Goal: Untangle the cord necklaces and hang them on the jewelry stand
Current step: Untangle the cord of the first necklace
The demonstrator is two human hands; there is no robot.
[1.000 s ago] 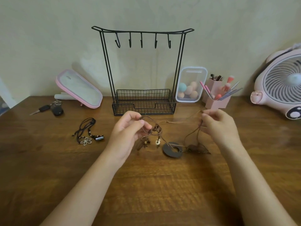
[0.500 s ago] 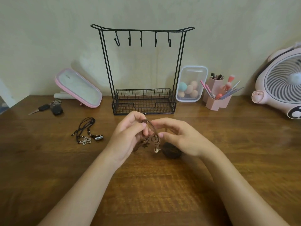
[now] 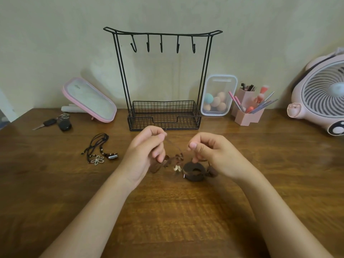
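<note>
The tangled brown cord necklaces (image 3: 174,162) lie on the wooden table (image 3: 55,192) between our hands, with their dark ring pendant (image 3: 194,171) at 3 o'clock of the knot. Our left hand (image 3: 147,151) pinches a strand lifted off the heap. Our right hand (image 3: 214,155) pinches cord just above the ring. The jewelry stand (image 3: 162,33) rises at 12 o'clock. The black necklaces (image 3: 98,151) lie at 9 o'clock.

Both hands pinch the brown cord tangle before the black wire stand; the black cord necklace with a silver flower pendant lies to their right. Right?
Head view: that black cord necklace with the silver flower pendant lies beyond the left hand, not the right hand; both pinch the brown cord tangle.
</note>
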